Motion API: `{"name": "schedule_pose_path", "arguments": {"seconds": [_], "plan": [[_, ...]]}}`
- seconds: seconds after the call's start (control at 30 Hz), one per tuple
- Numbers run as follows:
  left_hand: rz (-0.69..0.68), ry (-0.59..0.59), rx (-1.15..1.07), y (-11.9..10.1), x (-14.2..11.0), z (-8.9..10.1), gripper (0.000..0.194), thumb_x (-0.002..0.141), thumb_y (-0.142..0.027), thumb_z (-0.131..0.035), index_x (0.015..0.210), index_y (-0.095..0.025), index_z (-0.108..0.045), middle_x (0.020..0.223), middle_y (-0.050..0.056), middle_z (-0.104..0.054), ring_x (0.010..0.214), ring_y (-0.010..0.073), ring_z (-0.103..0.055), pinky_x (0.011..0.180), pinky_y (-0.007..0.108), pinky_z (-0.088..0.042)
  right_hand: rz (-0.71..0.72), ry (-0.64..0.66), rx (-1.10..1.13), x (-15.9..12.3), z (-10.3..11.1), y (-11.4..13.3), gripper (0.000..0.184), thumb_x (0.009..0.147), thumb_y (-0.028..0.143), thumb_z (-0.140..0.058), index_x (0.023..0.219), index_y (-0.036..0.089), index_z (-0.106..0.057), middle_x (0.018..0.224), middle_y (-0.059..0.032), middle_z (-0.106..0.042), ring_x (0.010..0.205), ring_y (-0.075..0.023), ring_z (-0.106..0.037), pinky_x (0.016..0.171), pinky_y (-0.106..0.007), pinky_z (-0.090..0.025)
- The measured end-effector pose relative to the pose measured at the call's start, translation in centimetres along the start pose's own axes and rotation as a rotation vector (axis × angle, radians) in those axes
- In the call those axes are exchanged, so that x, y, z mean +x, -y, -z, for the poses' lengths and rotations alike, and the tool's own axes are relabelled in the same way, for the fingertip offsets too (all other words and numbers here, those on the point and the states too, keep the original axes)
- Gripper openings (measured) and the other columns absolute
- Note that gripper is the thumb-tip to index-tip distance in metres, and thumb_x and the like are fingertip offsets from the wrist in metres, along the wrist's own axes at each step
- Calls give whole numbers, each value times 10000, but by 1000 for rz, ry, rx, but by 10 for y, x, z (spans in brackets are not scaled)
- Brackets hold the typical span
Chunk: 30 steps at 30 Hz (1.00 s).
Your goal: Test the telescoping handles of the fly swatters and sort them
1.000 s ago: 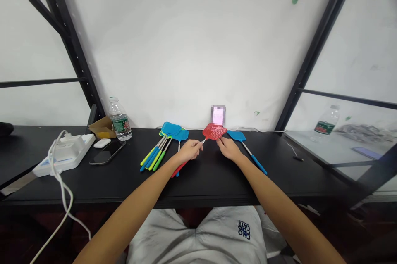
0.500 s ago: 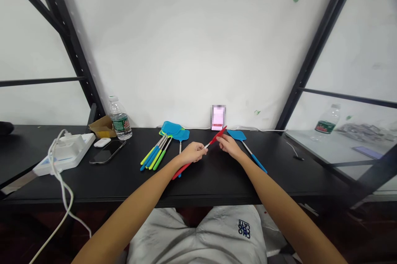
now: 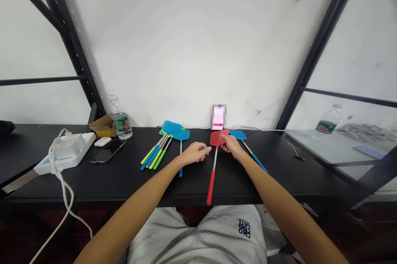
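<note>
Blue swatter (image 3: 180, 148) runs under my left wrist, and my left hand (image 3: 195, 153) holds nothing, its fingers loosely curled. Red swatter (image 3: 216, 137) lies straight on the desk (image 3: 186, 191), handle toward me, its mesh head gripped by my right hand (image 3: 232, 148). Another blue swatter (image 3: 238, 134) lies just beyond.
</note>
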<state>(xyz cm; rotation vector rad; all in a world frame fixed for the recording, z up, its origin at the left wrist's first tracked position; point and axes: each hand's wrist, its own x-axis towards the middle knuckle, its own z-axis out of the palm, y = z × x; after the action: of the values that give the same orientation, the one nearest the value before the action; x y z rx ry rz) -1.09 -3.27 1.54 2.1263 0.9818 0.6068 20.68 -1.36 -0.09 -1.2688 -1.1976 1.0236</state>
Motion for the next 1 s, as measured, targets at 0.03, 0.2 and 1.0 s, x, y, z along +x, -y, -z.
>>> {"name": "schedule_pose_path", "arguments": {"seconds": [0.03,0.2,1.0], "plan": [[23,-67,106,2,1,2,456,899,-550,-420,768,-160,-617,595,23,-608,541,132,-559,556,240,-418,3,-27,21,1,2,0,259,842,367,-519,669,175,-498,490,4,-508,341,-70,-381,341,-193,-197],[324,-274,645,15,3,15,345,873,-454,-483,808,-175,-674,937,135,-702,926,276,-661,752,336,-481,18,-90,58,5,10,0,203,798,302,-573,667,181,-476,479,31,-447,351,-59,-347,353,-189,-166],[252,-355,630,28,0,34,409,909,-494,-437,851,-154,-657,891,138,-687,859,256,-642,749,326,-448,-50,-34,136,6,13,-4,212,811,342,-582,719,189,-467,464,31,-473,336,-57,-323,337,-178,-156]]}}
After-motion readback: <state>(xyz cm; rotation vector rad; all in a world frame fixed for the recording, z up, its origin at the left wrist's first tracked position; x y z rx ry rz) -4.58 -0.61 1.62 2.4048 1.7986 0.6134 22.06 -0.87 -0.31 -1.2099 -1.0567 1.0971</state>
